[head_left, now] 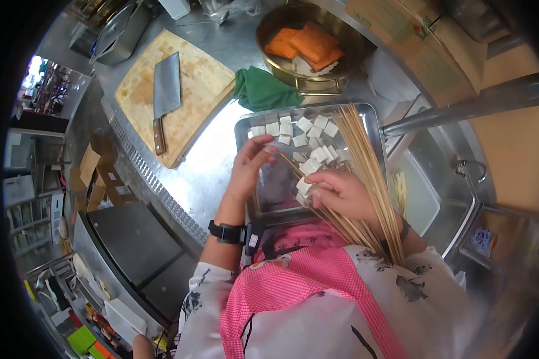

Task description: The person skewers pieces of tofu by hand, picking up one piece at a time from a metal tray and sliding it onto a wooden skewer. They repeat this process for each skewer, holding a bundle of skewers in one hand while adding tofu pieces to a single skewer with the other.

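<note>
Apron: one, pink checked (299, 281), hanging over a white patterned top and filling the lower frame.
Watch: one, black (227, 232), sitting on the left wrist.
Left hand: (248, 167) reaching over the bare left part of the tray, fingers narrow and loosely curved, tips lying by the nearest cubes. Cannot tell whether pinching one.
Right hand: (341, 194) closing around the bundle of bamboo skewers near its lower end, fingertips also pressing on one separate skewer.
Bamboo skewers: one thick bundle (365, 155), too many to count, fanning up across the right side of the tray, lower ends crossing over the apron.
Threaded skewer: one (293, 167), pointing toward the left hand and carrying at least two cubes.
White cubes: roughly twenty (305, 124), lying loose in the far half of the tray; exact count unclear.
Tray: one, steel (269, 200), sitting on the tabletop (215, 161) just in front of the apron.
Cutting board: one, wooden (200, 75), lying at the upper left, apart from the tray.
Cleaver: one (164, 96), lying flat on the cutting board.
Green cloth: one (263, 90), bunching between the cutting board and the pan, just beyond the tray.
Pan: one, brass-coloured (269, 30), standing beyond the tray.
Orange slabs: three showing (311, 42), lying inside the pan.
Sink: one (425, 197), sitting just right of the tray.
</note>
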### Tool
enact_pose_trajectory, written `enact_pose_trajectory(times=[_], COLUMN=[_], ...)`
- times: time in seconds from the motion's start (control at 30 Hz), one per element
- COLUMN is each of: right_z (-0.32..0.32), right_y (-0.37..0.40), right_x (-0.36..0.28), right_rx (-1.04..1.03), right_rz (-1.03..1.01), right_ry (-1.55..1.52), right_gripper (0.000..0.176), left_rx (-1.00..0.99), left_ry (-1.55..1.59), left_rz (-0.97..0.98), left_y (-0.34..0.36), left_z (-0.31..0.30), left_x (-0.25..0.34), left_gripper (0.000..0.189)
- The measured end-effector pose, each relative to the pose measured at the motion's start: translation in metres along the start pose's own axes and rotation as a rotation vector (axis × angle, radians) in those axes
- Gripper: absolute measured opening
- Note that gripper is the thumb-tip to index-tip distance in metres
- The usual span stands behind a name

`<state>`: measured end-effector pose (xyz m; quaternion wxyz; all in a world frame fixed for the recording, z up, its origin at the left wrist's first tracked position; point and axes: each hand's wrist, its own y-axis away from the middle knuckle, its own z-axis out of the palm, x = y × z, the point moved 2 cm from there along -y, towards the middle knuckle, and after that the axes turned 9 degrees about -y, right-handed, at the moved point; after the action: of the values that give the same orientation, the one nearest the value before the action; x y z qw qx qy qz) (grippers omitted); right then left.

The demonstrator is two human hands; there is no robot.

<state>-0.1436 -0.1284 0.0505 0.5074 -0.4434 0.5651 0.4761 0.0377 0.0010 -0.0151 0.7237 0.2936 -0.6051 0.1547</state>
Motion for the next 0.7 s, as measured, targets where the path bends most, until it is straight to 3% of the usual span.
enact_pose_trajectory(times=[0.03, 0.1, 0.2, 0.3, 0.4, 0.5, 0.6, 0.7], right_z=[0.0, -0.001, 0.001, -0.002, -0.002, 0.0, 0.0, 0.0], right_y=[0.002, 0.0, -0.003, -0.002, 0.0, 0.0, 0.0, 0.0], right_x=[-0.002, -0.001, 0.0, -0.006, -0.004, -0.004, -0.003, -0.005], right_rx=[0.02, 0.035, 0.014, 0.018, 0.036, 0.034, 0.031, 0.039], right_rz=[0.018, 0.005, -0.075, -0.103, -0.075, -0.061, -0.065, -0.09], right_ry=[-0.025, -0.027, 0.041, 0.078, 0.039, 0.028, 0.03, 0.072], right_gripper=[0.024, 0.024, 0.022, 0.022, 0.021, 0.021, 0.021, 0.021], left_rx=[0.098, 0.262, 0.294, 0.2, 0.276, 0.269, 0.297, 0.341], left_ry=[-0.146, -1.15, -1.508, -1.539, -1.443, -1.052, -1.053, -0.605], left_rz=[0.005, 0.378, 0.434, 0.177, 0.131, 0.128, 0.175, -0.024], left_y=[-0.011, -0.023, -0.04, -0.052, -0.055, -0.051, -0.039, -0.041], left_z=[-0.01, -0.018, -0.009, -0.004, -0.009, -0.017, -0.021, -0.026], left_x=[-0.018, -0.016, -0.029, -0.029, -0.037, -0.049, -0.047, -0.058], left_gripper=[0.03, 0.035, 0.037, 0.034, 0.032, 0.029, 0.021, 0.012])
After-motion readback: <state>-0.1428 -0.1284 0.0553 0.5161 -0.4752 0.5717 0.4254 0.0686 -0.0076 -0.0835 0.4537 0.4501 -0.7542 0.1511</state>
